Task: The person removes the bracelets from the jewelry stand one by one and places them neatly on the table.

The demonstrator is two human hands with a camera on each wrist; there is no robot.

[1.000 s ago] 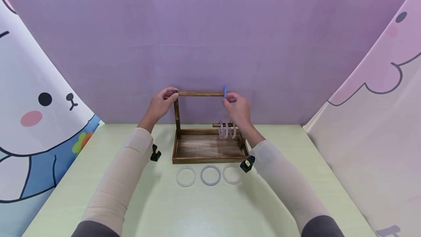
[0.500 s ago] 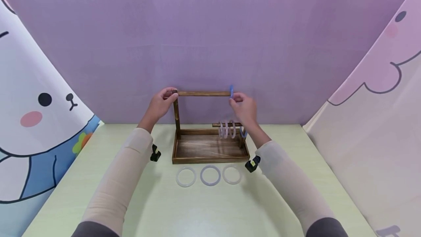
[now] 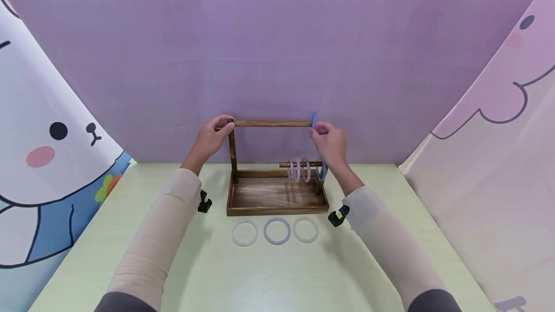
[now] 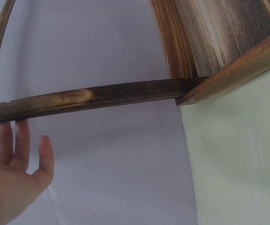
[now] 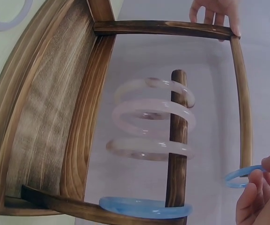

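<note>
A dark-stained wooden bangle stand (image 3: pixel 277 212) has a low tray base, a tall left post and a long upper bar (image 3: pixel 273 123). My left hand (image 3: pixel 210 136) holds its upper left corner between thumb and fingers. My right hand (image 3: pixel 330 143) pinches a blue bangle (image 3: pixel 314 120) at the right, free end of the upper bar. In the right wrist view the bar's tip shows at this bangle's opening; whether it is still inside I cannot tell. Several pale bangles (image 5: pixel 153 115) and another blue bangle (image 5: pixel 144 207) hang on the lower bar (image 5: pixel 177 178).
Three pale bangles lie flat in a row before the stand: a left one (image 3: pixel 244 233), a middle lavender one (image 3: pixel 277 231) and a right one (image 3: pixel 305 230). The light green table (image 3: pixel 277 278) meets a purple backdrop (image 3: pixel 269 52) just behind the stand.
My right hand has drawn the blue bangle rightward along the upper bar to its free end. The left hand has stayed at the stand's corner.
</note>
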